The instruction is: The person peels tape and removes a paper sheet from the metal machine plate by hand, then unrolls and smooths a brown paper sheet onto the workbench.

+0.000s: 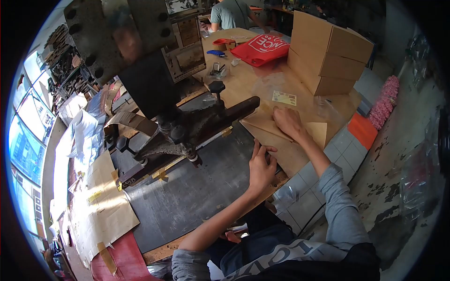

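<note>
My right hand has its fingers curled down on a brown paper sheet, seemingly gripping it; the fingertips are partly hidden. Just beyond the knuckles lies a small yellowish printed card. My left hand is at the right edge of a dark flat plate, index finger stretched out and the other fingers loosely bent apart. Left of both hands, a dark metal press with a long bar and black knobs stands over the plate.
Stacked brown cardboard boxes stand at the table's far right, beside a red bag. A blue cutter and a tape roll lie behind. Large paper sheets cover the left side. Another person is at the back.
</note>
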{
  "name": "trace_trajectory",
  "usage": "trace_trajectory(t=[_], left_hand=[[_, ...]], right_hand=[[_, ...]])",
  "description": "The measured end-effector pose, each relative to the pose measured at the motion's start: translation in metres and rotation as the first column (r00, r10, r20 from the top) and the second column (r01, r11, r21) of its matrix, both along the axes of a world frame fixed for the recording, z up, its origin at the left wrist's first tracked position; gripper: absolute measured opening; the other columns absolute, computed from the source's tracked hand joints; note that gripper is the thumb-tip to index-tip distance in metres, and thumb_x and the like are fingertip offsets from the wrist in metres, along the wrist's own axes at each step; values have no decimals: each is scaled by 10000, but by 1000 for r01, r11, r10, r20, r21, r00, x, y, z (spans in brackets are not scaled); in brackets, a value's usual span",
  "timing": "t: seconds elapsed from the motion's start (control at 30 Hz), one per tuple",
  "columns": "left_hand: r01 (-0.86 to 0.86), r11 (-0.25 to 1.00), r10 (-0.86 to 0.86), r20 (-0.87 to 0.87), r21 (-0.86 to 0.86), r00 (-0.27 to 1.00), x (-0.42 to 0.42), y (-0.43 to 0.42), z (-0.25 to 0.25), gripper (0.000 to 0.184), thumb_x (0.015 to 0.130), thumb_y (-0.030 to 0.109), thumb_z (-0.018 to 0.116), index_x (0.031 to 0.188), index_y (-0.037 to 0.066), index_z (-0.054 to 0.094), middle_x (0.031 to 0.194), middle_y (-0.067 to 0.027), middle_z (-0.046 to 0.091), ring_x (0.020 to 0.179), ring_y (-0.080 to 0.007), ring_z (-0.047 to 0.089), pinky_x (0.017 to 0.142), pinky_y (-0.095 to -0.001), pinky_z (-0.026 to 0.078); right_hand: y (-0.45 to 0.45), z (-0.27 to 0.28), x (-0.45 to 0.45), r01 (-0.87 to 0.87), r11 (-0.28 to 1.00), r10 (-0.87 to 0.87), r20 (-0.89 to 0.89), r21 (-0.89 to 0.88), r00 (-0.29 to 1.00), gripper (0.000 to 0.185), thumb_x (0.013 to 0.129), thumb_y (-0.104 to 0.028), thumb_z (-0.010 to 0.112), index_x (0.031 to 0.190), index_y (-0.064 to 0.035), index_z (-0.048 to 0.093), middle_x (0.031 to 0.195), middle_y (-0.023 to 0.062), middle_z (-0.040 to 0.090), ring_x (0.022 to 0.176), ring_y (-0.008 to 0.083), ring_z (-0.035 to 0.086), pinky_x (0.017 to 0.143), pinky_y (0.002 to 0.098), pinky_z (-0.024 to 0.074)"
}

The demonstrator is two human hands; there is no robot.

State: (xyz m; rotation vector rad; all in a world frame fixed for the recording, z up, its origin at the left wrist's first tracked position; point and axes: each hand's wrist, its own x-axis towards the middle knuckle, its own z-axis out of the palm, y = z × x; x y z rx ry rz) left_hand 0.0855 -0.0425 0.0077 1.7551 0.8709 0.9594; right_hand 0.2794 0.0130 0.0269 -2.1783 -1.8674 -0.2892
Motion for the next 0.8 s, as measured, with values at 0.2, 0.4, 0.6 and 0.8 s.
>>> trace_trajectory(t=[0.2,0.4,0.6,0.8], left_hand=[[21,998,-21,0,-55,1000,0,-1,5,206,779,1,548,957,67,630,1392,-349,330,1107,-391,562,729,-337,538],[4,1000,-4,13,8,1000,4,0,-5,208,764,14,566,948,82,635,1397,-361,302,1069,-369,593,778,-328,545],[73,997,-73,13,-14,997,1,3,-3,257,744,13,579,983,92,629,1403,-362,283,1167,-357,531,898,-338,517],[131,989,-136,-86,-63,987,0,2,8,297,721,13,571,992,119,631,1420,-400,206,1137,-389,548,949,-379,445]], right_hand=[[2,-4,-4,45,997,-47,37,56,998,205,831,-178,569,823,25,600,725,222,652,721,348,672,636,438,515],[14,11,-43,-150,988,153,-79,44,985,401,882,-400,571,833,-4,620,721,177,652,723,343,656,649,431,507],[23,0,-48,-290,957,291,-179,31,940,368,864,-380,586,836,-15,630,697,199,638,697,364,651,627,463,502],[32,-15,-18,-115,991,124,-156,68,980,272,851,-262,595,820,5,634,686,203,640,678,367,652,618,466,501]])
